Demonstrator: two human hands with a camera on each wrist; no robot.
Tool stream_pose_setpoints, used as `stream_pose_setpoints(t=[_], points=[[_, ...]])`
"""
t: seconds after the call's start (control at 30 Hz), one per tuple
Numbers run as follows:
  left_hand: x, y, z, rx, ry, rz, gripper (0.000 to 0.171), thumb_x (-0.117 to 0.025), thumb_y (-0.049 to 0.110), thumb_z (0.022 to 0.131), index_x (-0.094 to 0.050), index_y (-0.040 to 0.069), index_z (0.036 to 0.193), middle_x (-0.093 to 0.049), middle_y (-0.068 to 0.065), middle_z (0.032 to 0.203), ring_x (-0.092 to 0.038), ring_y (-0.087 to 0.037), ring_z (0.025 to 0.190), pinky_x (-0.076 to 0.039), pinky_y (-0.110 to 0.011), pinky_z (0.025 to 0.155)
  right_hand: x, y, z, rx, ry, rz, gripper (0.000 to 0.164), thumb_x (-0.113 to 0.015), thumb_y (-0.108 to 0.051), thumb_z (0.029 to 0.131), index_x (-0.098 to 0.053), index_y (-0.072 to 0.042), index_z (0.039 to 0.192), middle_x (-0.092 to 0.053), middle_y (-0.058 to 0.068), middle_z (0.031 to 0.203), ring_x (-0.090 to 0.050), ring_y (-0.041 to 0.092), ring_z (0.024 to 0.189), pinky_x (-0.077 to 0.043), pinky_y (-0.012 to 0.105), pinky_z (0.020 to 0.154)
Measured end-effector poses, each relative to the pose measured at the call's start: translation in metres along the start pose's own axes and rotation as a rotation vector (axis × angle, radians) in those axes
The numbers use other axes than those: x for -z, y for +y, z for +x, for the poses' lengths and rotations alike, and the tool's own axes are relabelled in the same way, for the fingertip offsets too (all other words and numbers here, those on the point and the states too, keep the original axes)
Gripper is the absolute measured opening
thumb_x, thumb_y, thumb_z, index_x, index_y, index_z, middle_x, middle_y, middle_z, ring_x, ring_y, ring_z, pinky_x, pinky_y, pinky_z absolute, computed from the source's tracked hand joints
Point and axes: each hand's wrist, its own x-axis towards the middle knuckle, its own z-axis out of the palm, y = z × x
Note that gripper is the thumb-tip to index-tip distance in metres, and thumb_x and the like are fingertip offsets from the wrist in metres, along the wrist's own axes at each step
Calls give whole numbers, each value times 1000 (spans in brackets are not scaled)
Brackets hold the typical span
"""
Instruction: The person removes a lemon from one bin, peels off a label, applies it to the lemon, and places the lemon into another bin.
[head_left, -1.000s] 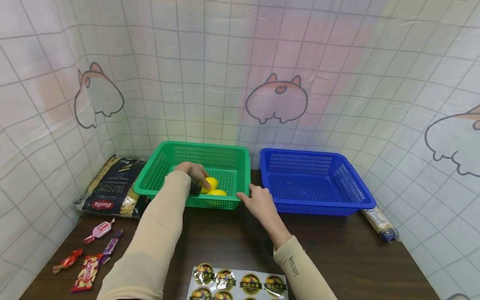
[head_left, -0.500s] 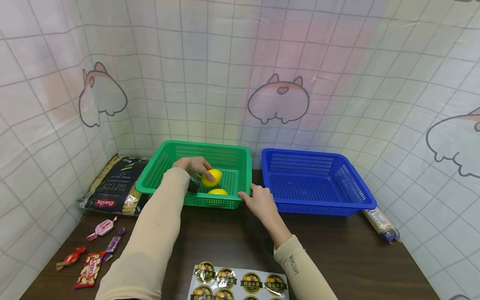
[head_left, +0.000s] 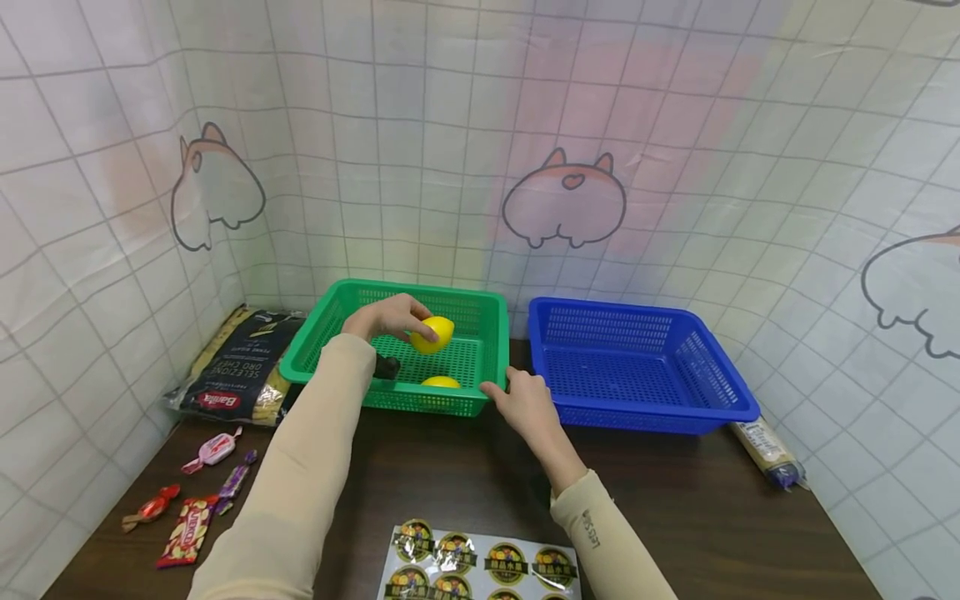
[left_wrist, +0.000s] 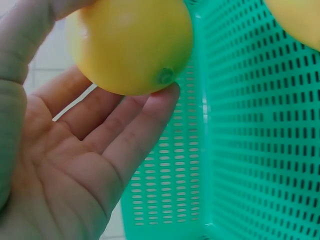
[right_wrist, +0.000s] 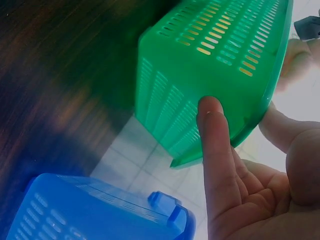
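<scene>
Held in the left hand (head_left: 390,315): one yellow lemon (head_left: 433,335), raised over the inside of the green basket (head_left: 465,402) and apart from its floor. Concerning the grip there: thumb on one side of the fruit, fingers on the other, closed around its width. Seen clearly from the left wrist: a small greenish end of this lemon, near a fingertip. Lower in the same basket, just behind the near wall: a second lemon (head_left: 441,382), with its lower part hidden by the rim.

At the near right corner of the green basket: the right hand (head_left: 527,400), pinching the rim, with thumb at the edge and forefinger laid along the outer wall.

To the right, after a narrow gap: a blue basket (head_left: 637,417) of similar shape. Beside its near right corner: a long packet (head_left: 768,450) with a blue end, partly covered by the basket.

On the other side, just left of the green basket: a black pasta bag (head_left: 243,367) with a red Barilla label. In front of this bag, on the dark table (head_left: 450,475): a pink candy (head_left: 212,450), a purple candy (head_left: 235,483), a red candy (head_left: 153,505) and a flat red packet (head_left: 187,533). Between the beige sleeves (head_left: 315,467), nearest to the person: a white sheet of round stickers (head_left: 480,575). Behind all: pale cloth (head_left: 420,150) with grid lines and animal drawings.
</scene>
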Motion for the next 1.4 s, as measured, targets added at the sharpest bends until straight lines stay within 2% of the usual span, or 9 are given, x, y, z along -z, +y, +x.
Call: stream_pose_setpoints(t=[0.13,0.37,0.47,0.6,0.7,0.9,1.07,1.3,1.4], points=[[3,6,-5,-53,35,28,57,-75,33,86,-59,8,135,-62,-12,133,-63,-24,109,-56,-39,98,-1,1,0,-8,-2,-1,54,-66,-39,95,-64,5,124,-65,12,76,-55,16,63,-51,31,60],[8,22,-17,-131,76,36,58,-75,36,84,-60,11,135,-65,-9,130,-60,-25,107,-53,-41,98,2,-1,2,-7,-6,25,43,-66,-40,95,-67,1,108,-46,1,62,-47,14,54,-39,24,50],[8,26,-22,-180,93,47,57,-76,35,84,-61,12,133,-67,-8,127,-60,-24,104,-53,-38,95,3,-1,2,-4,-5,27,44,-66,-39,95,-67,2,111,-51,3,64,-50,15,57,-41,24,52],[4,32,-29,-273,110,78,51,-77,31,82,-66,12,127,-71,-8,120,-62,-24,97,-54,-35,88,4,-1,1,-9,-15,21,52,-65,-39,96,-63,5,124,-65,11,75,-56,16,62,-49,28,58],[1,39,-35,-329,123,108,50,-77,31,80,-67,14,126,-72,-6,119,-64,-22,96,-55,-32,85,5,-1,1,-19,-21,17,58,-65,-41,95,-60,6,130,-68,13,80,-58,16,64,-53,30,62],[-9,58,-53,-398,153,187,52,-77,31,78,-67,15,126,-72,-3,119,-63,-20,97,-55,-33,84,5,0,2,-22,-31,23,62,-64,-43,96,-58,6,133,-64,10,71,-56,15,58,-51,26,59],[-23,68,-68,-449,159,217,51,-78,30,77,-68,16,124,-72,-1,116,-63,-19,95,-57,-31,82,6,0,2,-11,-27,38,59,-64,-42,96,-60,6,131,-72,9,76,-65,13,62,-56,27,60],[-47,65,-85,-523,132,216,50,-80,30,77,-68,16,123,-72,0,114,-63,-15,97,-59,-29,82,3,0,-1,-6,-40,73,62,-64,-40,96,-56,8,135,-74,11,77,-68,13,62,-57,27,59],[-56,62,-90,-543,116,214,50,-80,28,77,-68,15,124,-72,0,116,-63,-14,99,-59,-29,84,2,0,-2,3,-32,65,49,-64,-37,97,-65,6,121,-71,10,72,-63,13,56,-52,25,53]])
